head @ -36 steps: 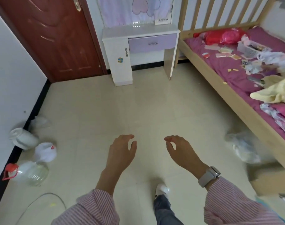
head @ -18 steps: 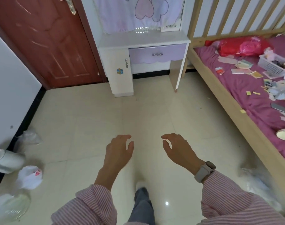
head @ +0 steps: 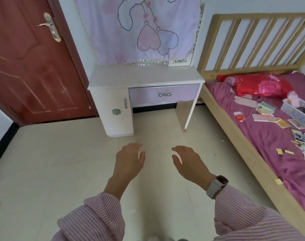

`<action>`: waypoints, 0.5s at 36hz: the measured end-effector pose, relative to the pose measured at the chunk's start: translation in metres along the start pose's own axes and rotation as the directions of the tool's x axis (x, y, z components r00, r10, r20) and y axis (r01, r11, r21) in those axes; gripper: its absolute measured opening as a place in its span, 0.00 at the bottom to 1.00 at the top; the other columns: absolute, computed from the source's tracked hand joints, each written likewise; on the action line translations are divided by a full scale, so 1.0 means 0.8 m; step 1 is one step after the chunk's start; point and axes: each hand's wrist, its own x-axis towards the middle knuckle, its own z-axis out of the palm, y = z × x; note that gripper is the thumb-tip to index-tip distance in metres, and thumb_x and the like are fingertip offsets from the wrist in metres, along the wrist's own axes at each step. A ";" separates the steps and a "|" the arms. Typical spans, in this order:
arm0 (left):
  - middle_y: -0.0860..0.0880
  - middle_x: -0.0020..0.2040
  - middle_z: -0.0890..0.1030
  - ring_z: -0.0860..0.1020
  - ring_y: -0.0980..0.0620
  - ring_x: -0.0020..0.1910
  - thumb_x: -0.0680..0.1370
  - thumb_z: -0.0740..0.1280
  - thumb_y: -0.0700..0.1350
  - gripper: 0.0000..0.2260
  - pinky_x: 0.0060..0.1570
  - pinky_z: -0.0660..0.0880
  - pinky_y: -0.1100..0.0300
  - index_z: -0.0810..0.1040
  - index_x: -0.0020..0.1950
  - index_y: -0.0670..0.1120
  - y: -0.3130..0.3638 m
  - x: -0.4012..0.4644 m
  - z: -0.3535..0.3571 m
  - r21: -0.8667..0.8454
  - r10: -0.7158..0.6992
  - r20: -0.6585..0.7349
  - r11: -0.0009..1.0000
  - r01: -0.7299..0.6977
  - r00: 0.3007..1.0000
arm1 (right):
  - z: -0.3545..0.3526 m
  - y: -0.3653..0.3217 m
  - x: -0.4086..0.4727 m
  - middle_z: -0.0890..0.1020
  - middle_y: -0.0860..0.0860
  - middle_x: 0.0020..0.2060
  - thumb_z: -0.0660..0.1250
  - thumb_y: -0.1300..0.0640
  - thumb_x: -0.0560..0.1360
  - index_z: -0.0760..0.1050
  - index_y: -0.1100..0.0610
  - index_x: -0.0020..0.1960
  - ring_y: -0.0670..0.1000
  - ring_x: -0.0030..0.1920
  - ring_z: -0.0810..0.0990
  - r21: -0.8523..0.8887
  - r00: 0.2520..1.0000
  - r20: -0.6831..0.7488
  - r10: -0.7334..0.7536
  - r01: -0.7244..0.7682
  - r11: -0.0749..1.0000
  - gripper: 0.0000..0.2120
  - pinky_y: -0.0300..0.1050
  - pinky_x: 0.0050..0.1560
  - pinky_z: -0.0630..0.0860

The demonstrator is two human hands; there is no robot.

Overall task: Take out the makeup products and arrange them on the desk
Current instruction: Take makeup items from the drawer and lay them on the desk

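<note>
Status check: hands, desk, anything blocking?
Left hand and right hand open, holding nothing. Desk ahead, drawer closed. No makeup visible. Floor path unobstructed.

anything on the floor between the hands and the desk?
Nothing: in the head view only bare tile separates the left hand and right hand from the desk. Both hands hold nothing.
</note>
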 end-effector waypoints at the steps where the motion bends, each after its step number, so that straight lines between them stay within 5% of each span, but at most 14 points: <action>1: 0.49 0.68 0.72 0.70 0.49 0.65 0.80 0.58 0.49 0.18 0.63 0.64 0.57 0.69 0.69 0.48 0.001 0.022 0.001 -0.002 0.006 0.010 1.000 -0.006 1.000 | -0.002 0.006 0.019 0.71 0.49 0.66 0.55 0.53 0.80 0.67 0.54 0.68 0.52 0.67 0.67 0.003 1.000 0.001 0.011 -0.011 1.000 0.18 0.42 0.64 0.62; 18: 0.50 0.67 0.72 0.70 0.48 0.64 0.80 0.58 0.47 0.17 0.62 0.65 0.56 0.70 0.68 0.47 0.003 0.427 0.046 -0.012 -0.058 0.092 0.998 0.060 0.994 | -0.015 0.145 0.410 0.71 0.49 0.65 0.54 0.54 0.80 0.68 0.54 0.67 0.51 0.66 0.68 0.103 0.998 0.047 0.047 -0.051 0.993 0.17 0.44 0.63 0.64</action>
